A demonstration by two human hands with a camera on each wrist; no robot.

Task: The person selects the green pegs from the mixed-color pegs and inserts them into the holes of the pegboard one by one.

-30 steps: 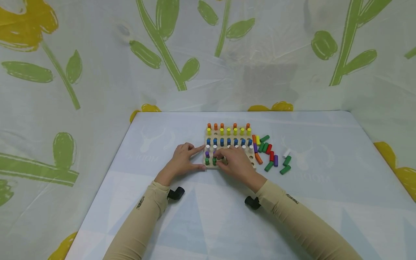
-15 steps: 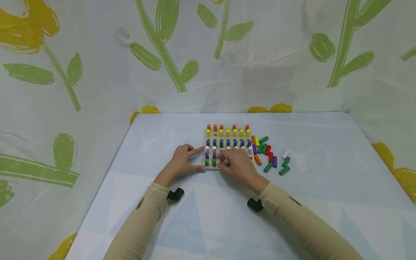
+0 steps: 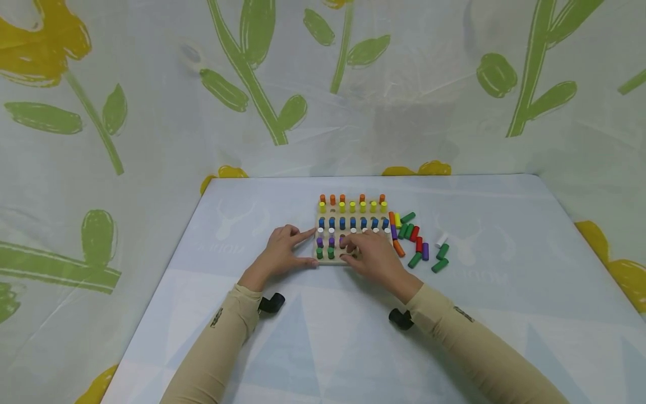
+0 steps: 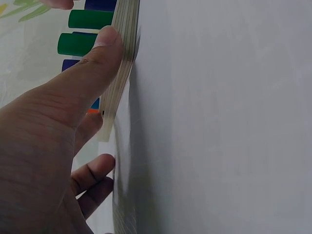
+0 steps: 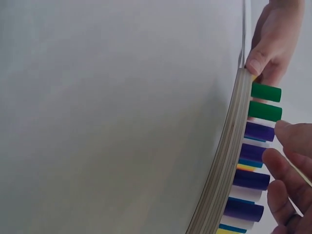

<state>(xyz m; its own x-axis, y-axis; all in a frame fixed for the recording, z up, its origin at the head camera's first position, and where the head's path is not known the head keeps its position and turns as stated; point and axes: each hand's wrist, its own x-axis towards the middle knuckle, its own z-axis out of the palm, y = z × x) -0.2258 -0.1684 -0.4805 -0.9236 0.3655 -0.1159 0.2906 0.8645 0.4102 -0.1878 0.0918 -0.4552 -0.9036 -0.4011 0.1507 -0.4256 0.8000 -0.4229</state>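
A wooden pegboard (image 3: pixel 333 262) on the table carries rows of orange, yellow, blue, white, purple and green pegs. My left hand (image 3: pixel 280 249) is at its left side, index finger and thumb extended and touching the edge. In the left wrist view, the thumb (image 4: pixel 100 56) lies against the board's edge beside the green pegs (image 4: pixel 75 45). Over the front rows is my right hand (image 3: pixel 373 255), fingers bent, thumb and index apart. Its thumb (image 5: pixel 295 136) is close to the ends of the purple pegs (image 5: pixel 259 130) in the right wrist view. The right index fingertip is hidden there.
Several loose pegs lie right of the board, among them a red peg (image 3: pixel 419 244), a purple peg (image 3: pixel 425 251), a white peg (image 3: pixel 441 240) and a green peg (image 3: pixel 440 265). A wall covering (image 3: pixel 419 112) with printed plants rises behind the table (image 3: pixel 303 336).
My right hand has shifted slightly right along the front rows, uncovering more of the purple pegs. The left hand stays at the board's left edge.
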